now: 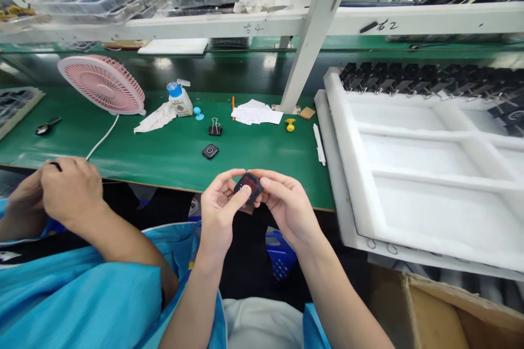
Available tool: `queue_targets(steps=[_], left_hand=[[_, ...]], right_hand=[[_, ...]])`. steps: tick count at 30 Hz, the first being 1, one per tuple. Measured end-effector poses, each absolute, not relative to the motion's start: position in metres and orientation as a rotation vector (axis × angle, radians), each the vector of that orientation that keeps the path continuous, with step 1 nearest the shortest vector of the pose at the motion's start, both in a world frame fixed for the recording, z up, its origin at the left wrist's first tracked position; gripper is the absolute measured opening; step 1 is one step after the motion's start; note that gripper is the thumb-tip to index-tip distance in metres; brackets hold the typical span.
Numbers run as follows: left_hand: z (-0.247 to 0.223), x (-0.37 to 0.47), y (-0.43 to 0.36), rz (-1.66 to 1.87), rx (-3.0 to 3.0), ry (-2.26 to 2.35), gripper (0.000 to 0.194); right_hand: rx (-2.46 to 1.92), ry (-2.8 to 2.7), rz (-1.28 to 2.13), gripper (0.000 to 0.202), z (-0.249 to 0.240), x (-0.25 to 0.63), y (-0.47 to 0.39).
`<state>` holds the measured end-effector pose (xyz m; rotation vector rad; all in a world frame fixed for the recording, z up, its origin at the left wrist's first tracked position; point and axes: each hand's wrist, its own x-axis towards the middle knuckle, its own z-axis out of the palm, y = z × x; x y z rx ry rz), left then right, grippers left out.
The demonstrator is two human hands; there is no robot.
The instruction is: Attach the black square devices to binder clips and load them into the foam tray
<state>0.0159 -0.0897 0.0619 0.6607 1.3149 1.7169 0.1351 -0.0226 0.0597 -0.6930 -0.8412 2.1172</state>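
Note:
Between my two hands is a small black smartwatch body (254,182) with rounded corners and a dark, reddish glossy face turned up. My left hand (223,204) grips its left side, the thumb pressing on the face. The fingers of my right hand (286,199) pinch its right edge. Both hands are just off the front edge of the green bench (172,155). A second black watch body (210,151) lies on the bench beyond my left hand, its round sensor side up. Behind it stands a black binder clip (215,127).
At left, a co-worker's hands (71,185) hold something dark. A pink fan (102,86), a blue-capped bottle (179,99), white cloth (158,118), a yellow suction knob (290,124) and a white pen (319,144) lie across the bench. A white foam tray (368,196) holding clipped black parts stands at right.

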Motion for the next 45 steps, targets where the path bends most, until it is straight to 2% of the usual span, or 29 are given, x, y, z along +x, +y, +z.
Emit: queue_targets(steps=[5, 18, 35, 45], left_hand=[[0.062, 0.017, -0.085, 1.678, 0.547, 1.293, 0.036], [0.06, 0.021, -0.08, 1.73, 0.388, 1.236, 0.034], [0.057, 0.019, -0.083, 1.725, 0.409, 1.311, 0.035], [0.055, 0.02, -0.086, 1.714, 0.417, 1.133, 0.034]], right_hand=[[-0.653, -0.782, 2.175, 0.026, 0.053, 0.133, -0.023], [-0.717, -0.935, 2.019, 0.031, 0.038, 0.131, -0.027], [-0.743, -1.132, 1.902, 0.041, 0.047, 0.132, -0.036], [-0.777, -1.297, 1.704, 0.04, 0.052, 0.135, -0.041]])
